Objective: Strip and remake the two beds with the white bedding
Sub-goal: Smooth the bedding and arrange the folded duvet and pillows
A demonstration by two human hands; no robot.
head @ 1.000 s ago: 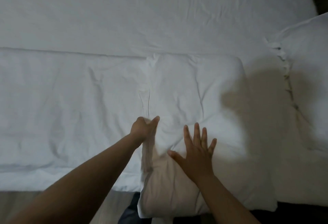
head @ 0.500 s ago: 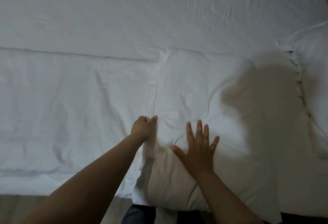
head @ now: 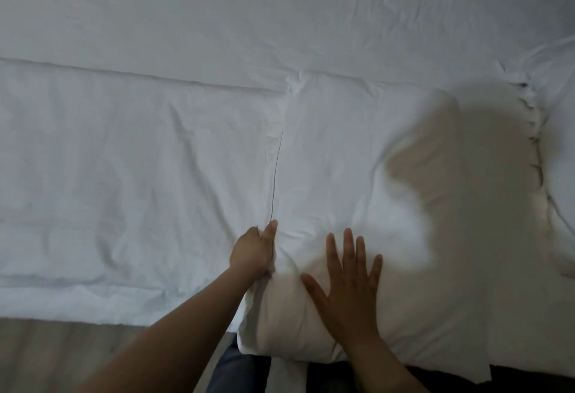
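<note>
Across the left half of the bed [head: 280, 19], a folded white duvet [head: 124, 175] lies flat, its long axis running left to right and its far edge drawn as a straight line over the white sheet [head: 311, 13]. Its near edge hangs just over the side of the bed, above a strip of pale wooden floor [head: 46, 355] at the near left. One pillow [head: 357, 159] lies just to the right of the duvet, touching it along a seam, with its long axis running near to far; its near end overhangs the edge of the bed. The left hand [head: 252, 252] is closed in a pinching grip on the pillowcase fabric at the pillow's left edge, thumb pointing to the far side, where pillow and duvet meet. The right hand [head: 348, 283] lies flat on the near part of the pillow, fingers spread and pointing away from the person, palm pressed down and holding nothing. A broad shadow [head: 466, 190] falls over the pillow's right half. A second pillow [head: 560, 175] sits at the far right, only partly in view, just beside the first and separated from it by a puckered crease. Two pillows, one duvet and two hands can be counted.
</note>
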